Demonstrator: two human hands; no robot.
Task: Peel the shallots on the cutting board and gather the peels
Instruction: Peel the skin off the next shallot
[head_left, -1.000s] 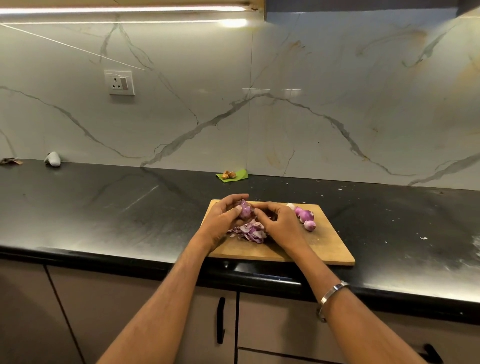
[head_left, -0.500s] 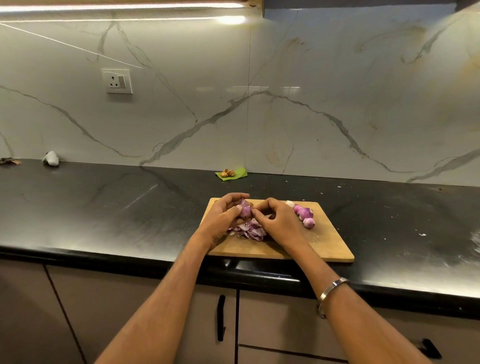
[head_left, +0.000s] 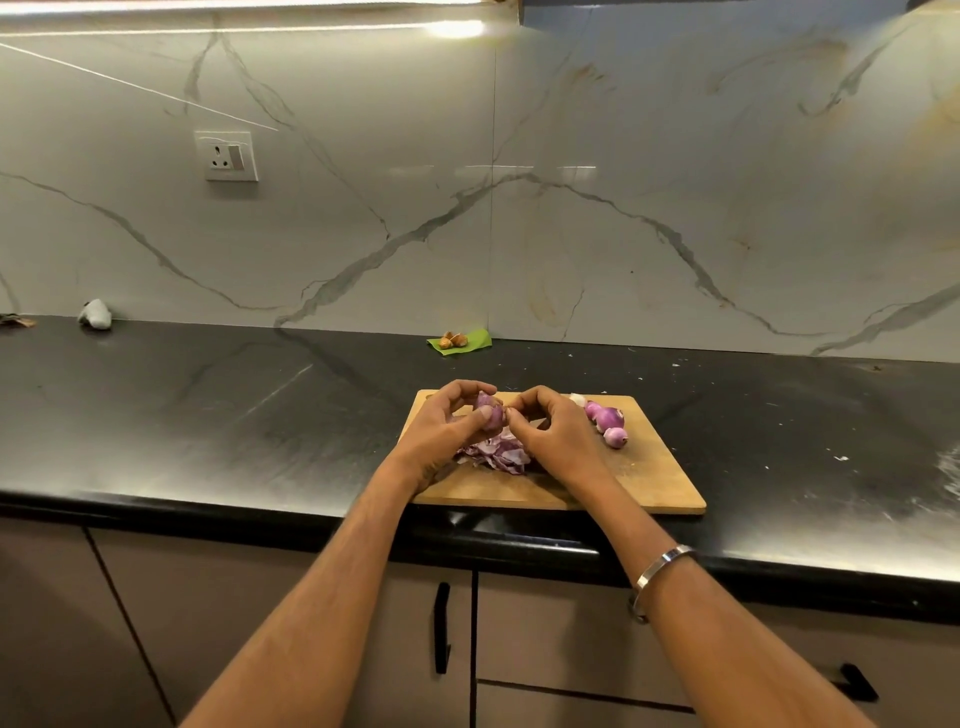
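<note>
Black countertop (head_left: 208, 415) w/ wooden cutting board (head_left: 654, 478): since 1 s ago little moved, left hand (head_left: 447, 431) still curled round the shallot (head_left: 489, 415) above the peel pile (head_left: 498, 454), right hand (head_left: 550, 431) fingertips pinching its skin, so peeling prob. mid-way.

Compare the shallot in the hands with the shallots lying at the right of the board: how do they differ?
The held shallot is off the cutting board, gripped by the left hand and picked at by the right hand; the loose shallots lie untouched on the wood. The held one sits above the peel pile; the loose ones lie apart from it. All are purple.
</note>
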